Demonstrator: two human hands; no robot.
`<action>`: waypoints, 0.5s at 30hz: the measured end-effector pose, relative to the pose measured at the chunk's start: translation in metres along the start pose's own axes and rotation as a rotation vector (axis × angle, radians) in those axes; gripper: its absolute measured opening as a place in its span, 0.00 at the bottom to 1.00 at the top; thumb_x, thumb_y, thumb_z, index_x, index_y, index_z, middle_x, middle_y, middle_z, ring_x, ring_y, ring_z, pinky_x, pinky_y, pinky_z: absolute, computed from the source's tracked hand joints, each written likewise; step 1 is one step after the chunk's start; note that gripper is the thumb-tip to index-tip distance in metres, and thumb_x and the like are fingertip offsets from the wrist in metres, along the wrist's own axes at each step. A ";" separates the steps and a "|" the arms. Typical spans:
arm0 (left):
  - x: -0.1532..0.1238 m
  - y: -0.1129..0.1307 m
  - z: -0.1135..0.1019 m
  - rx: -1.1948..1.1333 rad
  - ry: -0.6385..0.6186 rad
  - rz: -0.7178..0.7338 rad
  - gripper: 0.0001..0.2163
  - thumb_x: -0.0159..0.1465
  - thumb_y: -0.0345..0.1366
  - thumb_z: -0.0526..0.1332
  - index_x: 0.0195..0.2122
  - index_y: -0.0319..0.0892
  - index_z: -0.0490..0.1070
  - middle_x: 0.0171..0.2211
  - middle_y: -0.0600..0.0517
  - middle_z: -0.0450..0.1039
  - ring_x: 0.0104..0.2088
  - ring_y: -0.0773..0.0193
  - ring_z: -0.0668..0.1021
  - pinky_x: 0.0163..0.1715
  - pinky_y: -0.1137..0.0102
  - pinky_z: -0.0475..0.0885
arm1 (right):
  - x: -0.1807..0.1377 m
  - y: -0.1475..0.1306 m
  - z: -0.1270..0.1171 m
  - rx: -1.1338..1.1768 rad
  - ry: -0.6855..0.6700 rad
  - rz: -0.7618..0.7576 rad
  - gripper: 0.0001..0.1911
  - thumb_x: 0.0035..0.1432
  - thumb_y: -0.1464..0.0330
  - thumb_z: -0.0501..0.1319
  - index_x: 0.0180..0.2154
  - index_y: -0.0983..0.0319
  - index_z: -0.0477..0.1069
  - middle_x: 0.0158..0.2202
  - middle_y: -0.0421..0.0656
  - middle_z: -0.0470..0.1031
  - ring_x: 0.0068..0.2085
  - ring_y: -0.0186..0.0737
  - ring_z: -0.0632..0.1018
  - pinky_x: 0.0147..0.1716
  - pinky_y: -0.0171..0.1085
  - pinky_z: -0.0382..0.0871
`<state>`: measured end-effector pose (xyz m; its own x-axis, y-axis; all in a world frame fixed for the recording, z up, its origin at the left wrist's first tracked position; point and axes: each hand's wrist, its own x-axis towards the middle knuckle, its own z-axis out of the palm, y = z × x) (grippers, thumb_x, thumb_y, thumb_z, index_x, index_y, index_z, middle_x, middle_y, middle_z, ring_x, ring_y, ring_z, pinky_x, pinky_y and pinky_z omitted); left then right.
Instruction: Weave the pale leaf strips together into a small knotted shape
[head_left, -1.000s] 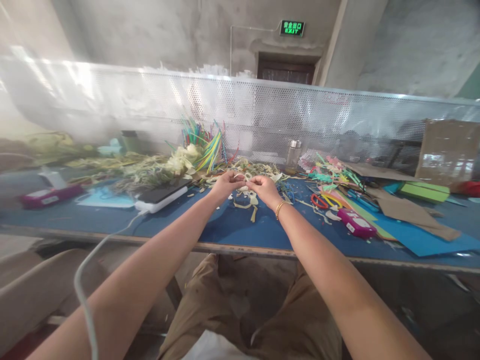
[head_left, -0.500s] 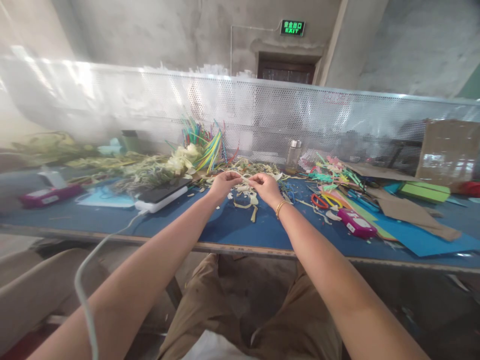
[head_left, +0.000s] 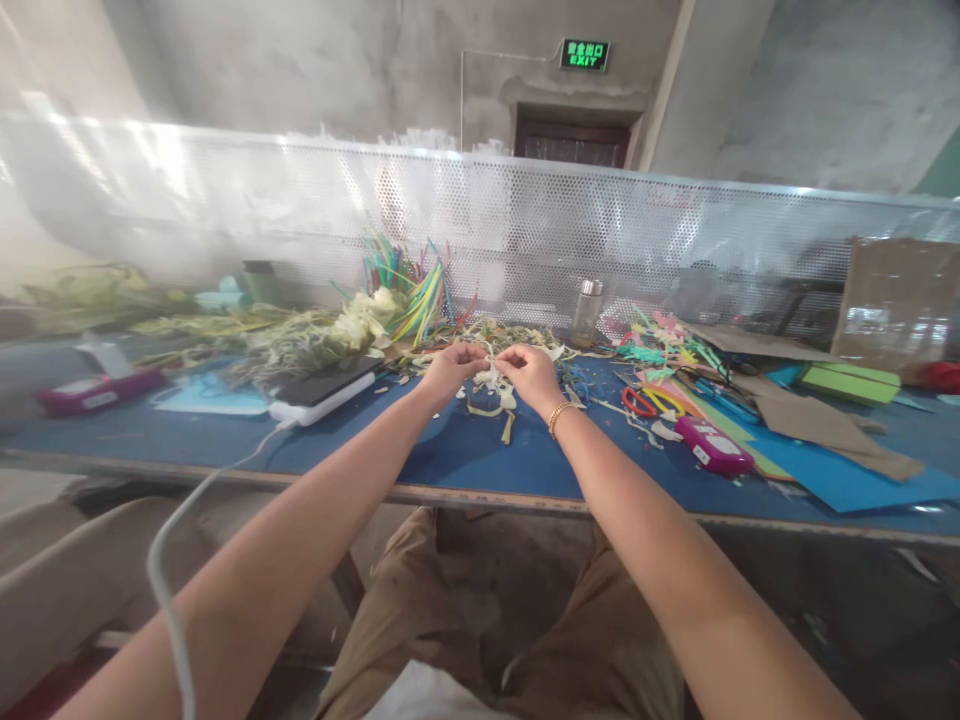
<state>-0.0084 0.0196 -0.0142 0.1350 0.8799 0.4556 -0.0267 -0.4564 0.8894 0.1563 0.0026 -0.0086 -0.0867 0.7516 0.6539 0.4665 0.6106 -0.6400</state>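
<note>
Over the middle of the blue table (head_left: 465,455), both my hands meet with their fingertips nearly touching. Thumb and fingers of my left hand (head_left: 456,366) are pinched on a small pale strip (head_left: 491,357). From the other side my right hand (head_left: 529,372), with a gold bracelet at the wrist, pinches the same strip. Most of the strip is hidden by the fingers. Just below the hands, a curled pale scrap (head_left: 508,402) lies on the table, and a heap of pale, greenish strips (head_left: 517,332) spreads behind them.
On the left are a black-and-white device (head_left: 326,388) with a white cable and a bunch of coloured stems (head_left: 409,290). To the right lie red-handled scissors (head_left: 638,402), a purple box (head_left: 712,446) and coloured sheets (head_left: 847,470). A glass bottle (head_left: 587,312) stands by the perforated panel (head_left: 547,225).
The fingertips of my two hands have come slightly closer together, and the strip between them shows less of its length. Everything else on the table is where it was.
</note>
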 end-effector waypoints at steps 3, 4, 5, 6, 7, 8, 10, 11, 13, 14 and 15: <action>-0.001 0.002 0.001 -0.024 -0.047 -0.003 0.15 0.43 0.40 0.71 0.30 0.40 0.71 0.27 0.54 0.72 0.29 0.67 0.72 0.33 0.70 0.65 | 0.000 0.000 0.000 -0.003 0.002 0.015 0.07 0.50 0.62 0.61 0.28 0.60 0.72 0.26 0.40 0.76 0.28 0.35 0.74 0.32 0.35 0.67; -0.002 0.003 0.001 -0.037 -0.061 -0.002 0.15 0.44 0.39 0.71 0.30 0.40 0.71 0.27 0.54 0.72 0.29 0.67 0.72 0.33 0.70 0.65 | 0.000 0.000 0.000 -0.001 0.004 0.015 0.07 0.50 0.62 0.61 0.28 0.60 0.72 0.26 0.40 0.76 0.28 0.35 0.75 0.32 0.35 0.67; -0.002 0.004 0.001 -0.053 -0.075 -0.002 0.15 0.44 0.39 0.71 0.30 0.40 0.71 0.27 0.54 0.72 0.29 0.67 0.72 0.34 0.70 0.65 | -0.001 0.000 0.000 0.001 0.008 0.013 0.07 0.50 0.63 0.61 0.28 0.60 0.72 0.26 0.40 0.76 0.29 0.35 0.75 0.32 0.35 0.68; -0.003 0.005 0.002 -0.068 -0.087 -0.002 0.15 0.44 0.38 0.71 0.30 0.40 0.71 0.27 0.54 0.72 0.29 0.68 0.72 0.34 0.70 0.65 | -0.001 0.001 0.001 0.003 0.013 0.010 0.07 0.50 0.63 0.61 0.28 0.60 0.72 0.27 0.40 0.76 0.29 0.36 0.75 0.32 0.36 0.68; -0.003 0.006 0.002 -0.080 -0.097 -0.006 0.15 0.44 0.38 0.71 0.30 0.40 0.71 0.27 0.54 0.72 0.29 0.68 0.72 0.34 0.71 0.65 | -0.001 0.001 0.001 0.004 0.018 0.009 0.07 0.50 0.63 0.61 0.28 0.60 0.72 0.27 0.40 0.76 0.29 0.36 0.75 0.33 0.36 0.68; -0.004 0.007 0.002 -0.087 -0.107 -0.011 0.15 0.43 0.37 0.71 0.31 0.40 0.71 0.27 0.54 0.72 0.29 0.68 0.72 0.33 0.71 0.65 | 0.000 0.001 0.001 0.004 0.021 0.009 0.07 0.50 0.63 0.61 0.28 0.60 0.72 0.27 0.40 0.76 0.30 0.36 0.75 0.33 0.36 0.68; -0.004 0.009 0.003 -0.087 -0.121 -0.024 0.16 0.43 0.37 0.71 0.31 0.39 0.71 0.28 0.53 0.72 0.30 0.68 0.73 0.33 0.71 0.65 | 0.000 0.002 0.001 0.000 0.023 0.013 0.07 0.50 0.63 0.61 0.28 0.59 0.72 0.28 0.40 0.76 0.30 0.36 0.75 0.33 0.36 0.68; -0.005 0.010 0.003 -0.082 -0.124 -0.029 0.16 0.42 0.37 0.72 0.31 0.39 0.71 0.28 0.53 0.73 0.30 0.67 0.73 0.33 0.71 0.65 | 0.000 0.002 0.001 -0.005 0.022 0.014 0.07 0.50 0.63 0.61 0.28 0.59 0.72 0.28 0.40 0.76 0.30 0.36 0.76 0.33 0.37 0.68; -0.005 0.010 0.003 -0.066 -0.114 -0.036 0.16 0.43 0.38 0.72 0.31 0.40 0.71 0.28 0.53 0.73 0.30 0.67 0.73 0.32 0.71 0.65 | 0.000 0.002 0.001 -0.016 0.016 0.011 0.07 0.50 0.63 0.61 0.28 0.59 0.72 0.27 0.40 0.76 0.30 0.37 0.76 0.33 0.37 0.68; -0.005 0.010 0.003 -0.054 -0.103 -0.036 0.16 0.43 0.39 0.71 0.31 0.40 0.71 0.28 0.53 0.73 0.30 0.67 0.73 0.31 0.71 0.64 | 0.000 0.002 0.001 -0.021 0.011 0.008 0.07 0.50 0.63 0.61 0.28 0.59 0.72 0.27 0.40 0.76 0.30 0.37 0.76 0.33 0.37 0.68; -0.005 0.010 0.003 -0.040 -0.089 -0.035 0.16 0.43 0.40 0.71 0.30 0.40 0.72 0.27 0.53 0.73 0.29 0.67 0.72 0.30 0.71 0.64 | 0.000 0.002 0.001 -0.025 0.004 0.005 0.07 0.50 0.63 0.61 0.28 0.60 0.72 0.27 0.40 0.76 0.30 0.37 0.76 0.34 0.37 0.68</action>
<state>-0.0065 0.0105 -0.0073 0.2240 0.8792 0.4204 -0.0598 -0.4182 0.9064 0.1562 0.0040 -0.0110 -0.0803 0.7535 0.6525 0.4884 0.6004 -0.6332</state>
